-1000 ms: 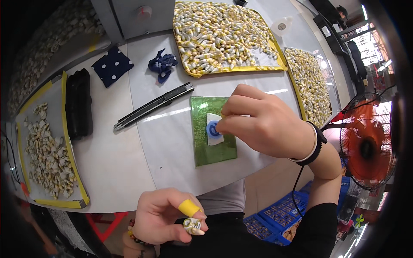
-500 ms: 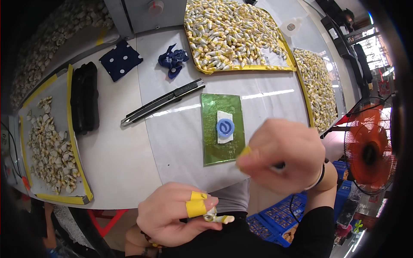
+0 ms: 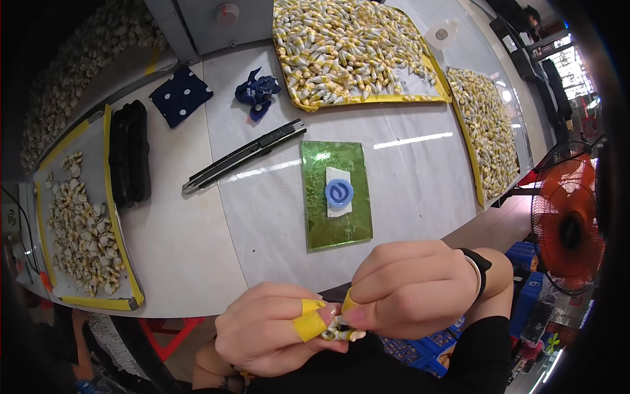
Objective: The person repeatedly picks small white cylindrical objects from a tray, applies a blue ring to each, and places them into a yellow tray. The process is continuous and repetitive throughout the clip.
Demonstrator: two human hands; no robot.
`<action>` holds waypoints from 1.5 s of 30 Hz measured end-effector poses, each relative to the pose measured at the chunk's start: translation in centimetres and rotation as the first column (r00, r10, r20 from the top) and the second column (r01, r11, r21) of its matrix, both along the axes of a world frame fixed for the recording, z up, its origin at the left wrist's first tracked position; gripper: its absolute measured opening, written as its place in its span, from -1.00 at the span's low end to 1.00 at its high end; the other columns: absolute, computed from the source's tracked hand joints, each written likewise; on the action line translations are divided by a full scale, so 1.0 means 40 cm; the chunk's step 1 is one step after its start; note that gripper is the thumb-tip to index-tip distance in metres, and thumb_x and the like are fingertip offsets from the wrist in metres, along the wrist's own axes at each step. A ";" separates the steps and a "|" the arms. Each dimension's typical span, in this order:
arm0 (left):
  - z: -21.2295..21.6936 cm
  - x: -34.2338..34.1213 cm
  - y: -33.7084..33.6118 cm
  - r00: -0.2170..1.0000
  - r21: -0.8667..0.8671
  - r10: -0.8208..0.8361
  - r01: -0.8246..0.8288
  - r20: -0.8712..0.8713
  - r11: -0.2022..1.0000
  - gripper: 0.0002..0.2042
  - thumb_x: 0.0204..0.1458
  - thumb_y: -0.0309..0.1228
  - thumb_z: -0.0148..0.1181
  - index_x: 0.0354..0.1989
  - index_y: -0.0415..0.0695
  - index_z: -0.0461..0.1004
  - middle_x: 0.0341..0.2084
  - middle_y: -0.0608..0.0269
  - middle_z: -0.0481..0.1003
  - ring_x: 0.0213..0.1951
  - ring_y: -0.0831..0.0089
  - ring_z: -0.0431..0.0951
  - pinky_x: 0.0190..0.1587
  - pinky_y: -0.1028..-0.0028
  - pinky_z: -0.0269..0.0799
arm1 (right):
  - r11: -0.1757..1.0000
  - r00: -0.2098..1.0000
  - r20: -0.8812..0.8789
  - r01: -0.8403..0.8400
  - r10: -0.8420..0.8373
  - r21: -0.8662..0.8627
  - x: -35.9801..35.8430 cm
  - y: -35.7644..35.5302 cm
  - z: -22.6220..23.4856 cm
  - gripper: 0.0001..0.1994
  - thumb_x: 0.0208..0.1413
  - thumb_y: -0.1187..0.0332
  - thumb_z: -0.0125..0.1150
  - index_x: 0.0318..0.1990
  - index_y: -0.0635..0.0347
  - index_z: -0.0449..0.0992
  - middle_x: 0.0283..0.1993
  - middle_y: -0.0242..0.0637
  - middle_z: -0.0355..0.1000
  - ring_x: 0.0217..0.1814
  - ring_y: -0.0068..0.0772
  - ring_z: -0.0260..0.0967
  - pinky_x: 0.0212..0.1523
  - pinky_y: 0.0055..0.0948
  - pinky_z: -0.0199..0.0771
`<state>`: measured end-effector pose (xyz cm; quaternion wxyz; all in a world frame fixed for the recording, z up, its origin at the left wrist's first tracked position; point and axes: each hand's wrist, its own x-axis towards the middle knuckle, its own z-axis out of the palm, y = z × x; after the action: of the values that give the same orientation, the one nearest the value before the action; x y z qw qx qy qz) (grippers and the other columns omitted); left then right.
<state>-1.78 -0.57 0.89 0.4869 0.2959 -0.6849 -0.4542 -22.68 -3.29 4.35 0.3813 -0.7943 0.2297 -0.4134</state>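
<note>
Close to my body, past the table's front edge, my left hand [image 3: 272,328] pinches a small white-and-yellow moulded piece [image 3: 336,335], with yellow tape around its finger. My right hand [image 3: 417,289] meets it there, thumb and taped forefinger pressed together at the piece's upper end. What those right fingertips hold, if anything, is hidden. Ahead of both hands lies a green glass plate [image 3: 351,233]. On it a round blue piece with a curved groove [image 3: 339,192] rests over a white pad [image 3: 336,173].
A snap-off utility knife [image 3: 243,157] lies left of the plate, below a crumpled blue cloth [image 3: 257,92] and a dotted blue cloth [image 3: 182,96]. Trays of small white-and-yellow pieces [image 3: 354,52] stand far and right; another tray [image 3: 139,299] is left, beside a black tray [image 3: 131,154].
My right hand has come down and left from beside the plate to the piece in my left hand. The left hand stays nearly in place, holding the piece.
</note>
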 end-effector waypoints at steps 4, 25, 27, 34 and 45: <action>0.001 -0.001 -0.005 1.000 -0.027 -0.008 0.008 -0.008 1.000 -0.63 -0.35 -0.49 0.55 -0.30 -0.27 0.57 -0.47 0.20 0.54 -0.40 0.27 0.59 -0.40 0.47 0.52 | 0.999 0.999 -0.012 -0.036 0.036 -0.024 -0.002 -0.009 -0.001 -0.92 -0.09 0.65 0.31 -0.44 0.39 0.50 -0.42 -0.15 0.48 -0.46 -0.25 0.45 -0.48 -0.48 0.48; 0.003 -0.007 -0.023 0.999 -0.090 -0.048 0.048 0.005 0.995 -0.63 -0.33 -0.44 0.55 -0.30 -0.24 0.55 -0.41 0.18 0.56 -0.37 0.27 0.58 -0.35 0.47 0.54 | 0.997 0.999 -0.042 0.000 -0.004 -0.078 -0.008 -0.002 0.005 -0.91 -0.02 0.60 0.26 -0.37 0.47 0.51 -0.38 -0.09 0.45 -0.47 -0.24 0.40 -0.46 -0.45 0.46; 0.018 -0.010 -0.019 0.997 -0.097 0.022 -0.014 0.077 0.995 -0.61 -0.33 -0.41 0.55 -0.29 -0.23 0.56 -0.38 0.20 0.57 -0.35 0.30 0.58 -0.32 0.47 0.54 | 0.987 0.997 -0.049 0.049 -0.057 -0.155 -0.007 -0.001 0.004 -0.91 -0.02 0.59 0.26 -0.37 0.47 0.51 -0.40 -0.11 0.46 -0.48 -0.25 0.40 -0.46 -0.46 0.47; 0.003 -0.019 -0.015 0.998 -0.067 0.041 -0.038 0.050 0.997 -0.60 -0.28 -0.49 0.51 -0.19 -0.25 0.56 -0.31 0.19 0.59 -0.34 0.31 0.58 -0.23 0.48 0.49 | 0.983 0.988 -0.006 0.152 -0.153 -0.107 0.003 0.024 -0.002 -0.87 -0.09 0.59 0.33 -0.33 0.41 0.55 -0.47 -0.18 0.46 -0.50 -0.30 0.40 -0.48 -0.49 0.43; -0.015 -0.012 0.002 0.775 0.597 -0.041 0.518 -0.631 0.613 -0.78 -0.09 -0.63 0.36 -0.24 -0.36 0.54 -0.34 0.12 0.58 -0.28 0.45 0.57 -0.17 0.50 0.46 | 0.938 0.994 -0.046 -0.079 0.100 0.338 -0.022 -0.024 0.021 -0.82 -0.10 0.40 0.47 -0.29 0.12 0.64 -0.32 -0.35 0.32 -0.33 -0.43 0.26 -0.39 -0.54 0.20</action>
<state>-2.25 -0.51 0.30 0.4180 0.2046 -0.3025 -0.8318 -23.55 -4.25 5.20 0.5222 -0.7398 0.2721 -0.3255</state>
